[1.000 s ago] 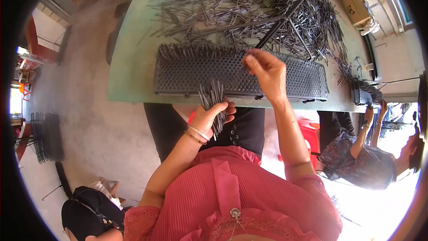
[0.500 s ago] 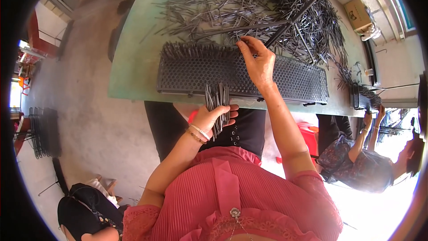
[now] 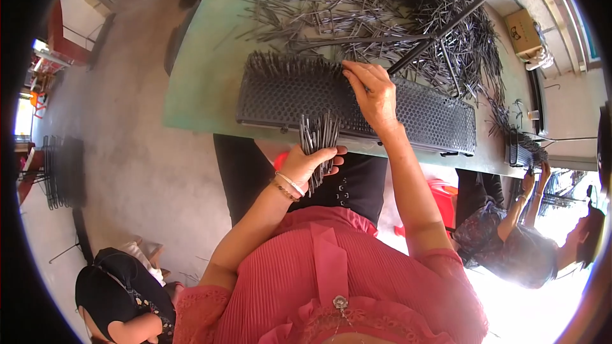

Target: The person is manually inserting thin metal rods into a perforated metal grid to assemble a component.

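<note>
My left hand is closed around a bundle of thin dark rods, held upright just in front of a long black rack with a honeycomb of holes. Rods stand packed in the rack's far left part. Over the middle of the rack is my right hand, its thumb and fingers pinched together at the right end of the standing rods. Whatever sits between those fingertips is hidden.
Loose dark rods lie heaped across the green table. A dark metal bar slants over the heap. At right another person works at a second rack. Someone in black is at lower left.
My right hand's raised fingertips have come down to the rack beside the standing rods. My left hand still holds the bundle. The whole view has shifted slightly.
</note>
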Demonstrator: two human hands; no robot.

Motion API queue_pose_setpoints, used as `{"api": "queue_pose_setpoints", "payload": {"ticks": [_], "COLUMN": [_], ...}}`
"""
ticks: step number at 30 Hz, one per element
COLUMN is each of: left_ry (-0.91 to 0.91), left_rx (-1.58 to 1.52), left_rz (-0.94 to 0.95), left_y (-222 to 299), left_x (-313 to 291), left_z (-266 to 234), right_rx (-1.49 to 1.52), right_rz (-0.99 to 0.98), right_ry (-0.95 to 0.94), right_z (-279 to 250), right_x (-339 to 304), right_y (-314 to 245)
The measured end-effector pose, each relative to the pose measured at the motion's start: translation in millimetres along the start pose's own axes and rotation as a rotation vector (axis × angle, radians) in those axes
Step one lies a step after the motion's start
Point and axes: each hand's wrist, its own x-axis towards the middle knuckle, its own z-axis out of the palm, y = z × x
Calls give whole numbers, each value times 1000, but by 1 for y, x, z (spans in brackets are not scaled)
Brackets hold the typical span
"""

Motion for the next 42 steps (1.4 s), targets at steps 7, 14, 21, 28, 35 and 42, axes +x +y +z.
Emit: {"api": "queue_pose_setpoints", "payload": {"ticks": [7, 14, 21, 28, 35, 42], "left_ry": [-34, -111, -67, 32, 163, 167], "left_rx": [-31, -128, -152, -236, -293, -259], "left_rz": [40, 134, 216, 257, 254, 192], "left_y": [2, 1, 13, 17, 27, 25], "left_x": [-1, -2, -9, -20, -30, -31], "left_z": [-1, -11, -14, -32, -52, -59], "right_rx": [-110, 209, 706, 759, 711, 492], "right_rz": [-75, 334, 714, 830, 523, 381], "right_ry": [-78, -66, -505, -550, -45, 72], "right_z": [0, -15, 0, 18, 50, 88], "right_x": [1, -9, -20, -4, 37, 38], "right_y": [0, -29, -48, -64, -73, -47]}}
